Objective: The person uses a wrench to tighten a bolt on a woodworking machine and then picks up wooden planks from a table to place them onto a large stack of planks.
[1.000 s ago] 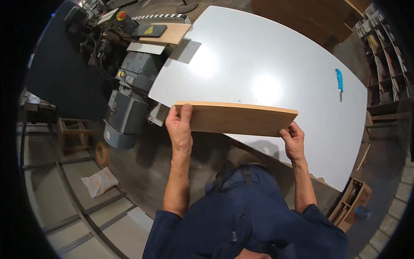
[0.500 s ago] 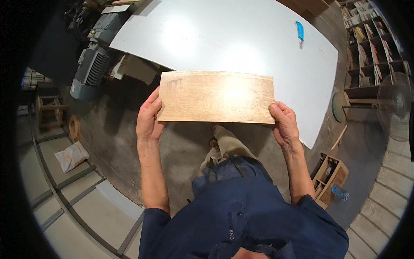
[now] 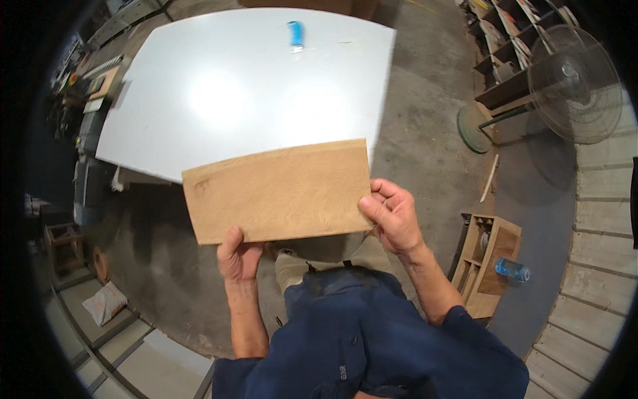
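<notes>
The left hand [image 3: 240, 261] gripped the wood-grain board [image 3: 279, 193] near its seven o'clock, the right hand [image 3: 395, 217] near its three-thirty; the white table [image 3: 166, 80] lay beyond, toward twelve.

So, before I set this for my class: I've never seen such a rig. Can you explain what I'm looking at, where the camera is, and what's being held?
There is no robot here, just a person's two bare hands. The camera is a wide fisheye worn on the head, looking down, so straight edges bend near the rim and the person's dark blue shirt fills the bottom.

The left hand has its grip on the lower edge of a wood-grained board, near the left corner. The right hand grips the right end.

Beyond is a white table. On it lies a blue-handled tool, too blurred to identify. To the right stands a fan.
</notes>
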A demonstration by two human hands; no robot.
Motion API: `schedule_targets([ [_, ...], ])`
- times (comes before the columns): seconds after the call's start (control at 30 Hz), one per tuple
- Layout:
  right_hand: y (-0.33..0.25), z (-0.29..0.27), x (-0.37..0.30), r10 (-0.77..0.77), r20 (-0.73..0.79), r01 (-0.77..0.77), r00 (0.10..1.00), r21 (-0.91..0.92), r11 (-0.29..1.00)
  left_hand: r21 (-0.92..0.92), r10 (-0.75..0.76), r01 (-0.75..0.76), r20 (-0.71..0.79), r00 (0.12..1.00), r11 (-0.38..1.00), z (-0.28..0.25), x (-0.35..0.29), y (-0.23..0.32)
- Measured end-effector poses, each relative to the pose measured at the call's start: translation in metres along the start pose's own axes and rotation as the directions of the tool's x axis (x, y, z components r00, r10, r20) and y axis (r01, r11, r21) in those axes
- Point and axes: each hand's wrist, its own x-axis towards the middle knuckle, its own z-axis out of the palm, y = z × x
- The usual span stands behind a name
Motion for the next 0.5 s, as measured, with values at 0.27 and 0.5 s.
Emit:
schedule_targets([
  [0.27,-0.133,-0.185,-0.025,-0.158,-0.114,0.15,0.981,-0.071,0.986,0.203,-0.052,0.047,0.021,0.998,0.978,0.135,0.015,-0.166],
  [0.5,-0.187,-0.267,0.004,-0.232,-0.184,0.232,0.955,-0.025,0.972,0.33,-0.012,-0.025,0.11,0.994,0.944,0.202,0.052,-0.223],
])
